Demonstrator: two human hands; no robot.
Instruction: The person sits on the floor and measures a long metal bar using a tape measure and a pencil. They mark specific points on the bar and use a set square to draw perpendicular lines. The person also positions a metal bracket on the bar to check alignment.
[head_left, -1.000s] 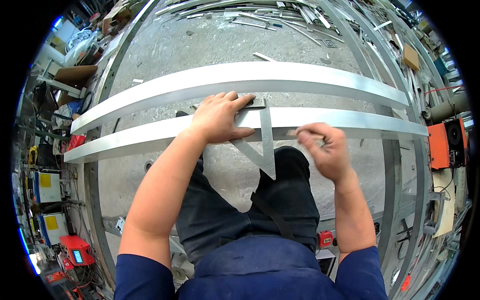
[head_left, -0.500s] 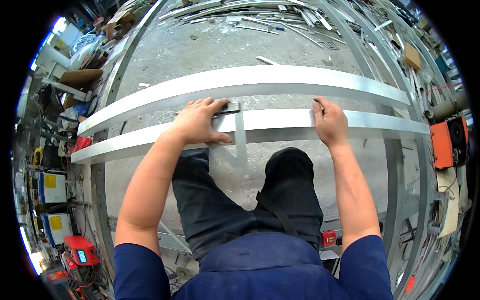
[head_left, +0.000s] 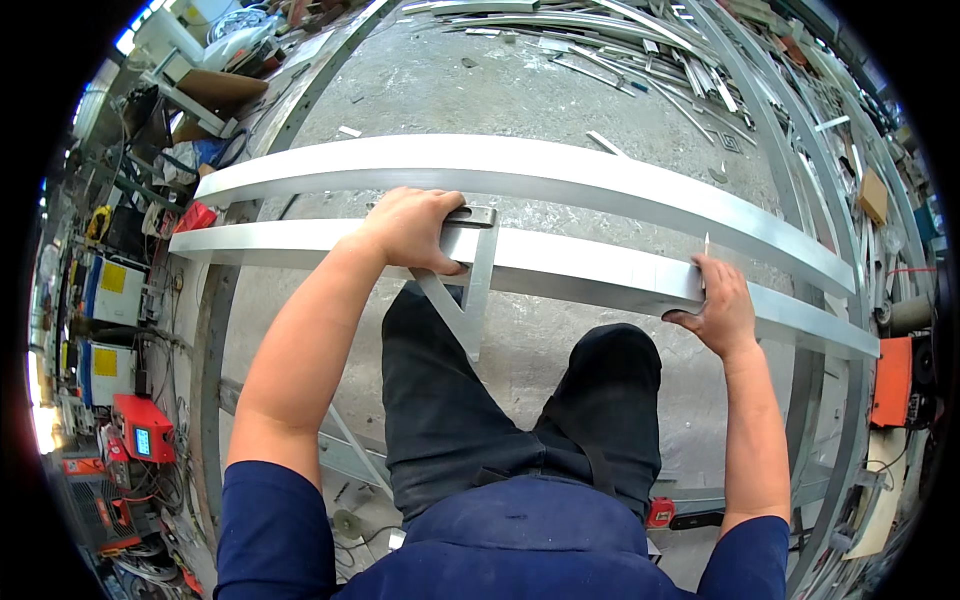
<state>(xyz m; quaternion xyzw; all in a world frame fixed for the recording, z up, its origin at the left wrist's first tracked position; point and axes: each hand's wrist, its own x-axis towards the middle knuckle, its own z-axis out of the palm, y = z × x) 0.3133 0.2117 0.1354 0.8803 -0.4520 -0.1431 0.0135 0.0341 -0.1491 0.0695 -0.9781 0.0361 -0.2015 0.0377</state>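
Note:
Two long silvery metal bars lie side by side across the frame: a far bar (head_left: 520, 155) and a near bar (head_left: 590, 262). My left hand (head_left: 412, 228) is closed on a metal triangle square (head_left: 482, 285), fingers over its thick edge on top of the near bar and thumb on the side toward me. The square's pointed corner hangs below the bar over my knee. Further right, my right hand (head_left: 730, 308) grips the near bar, thumb on its near side. A thin, pale pointed stick (head_left: 707, 243) rises from its fingers; its kind is unclear.
Grey steel frame rails (head_left: 808, 400) stand at both sides beneath the bars. Metal offcuts (head_left: 690, 70) litter the floor at the far right. An orange machine (head_left: 893, 382) is at the right, a red device with a screen (head_left: 143, 428) at the left. A red tape measure (head_left: 661, 512) lies near my right hip.
My right hand has moved right and now grips the near bar. My left hand keeps the square at the bar; its blur is gone. The view has shifted, and the bars slope down to the right.

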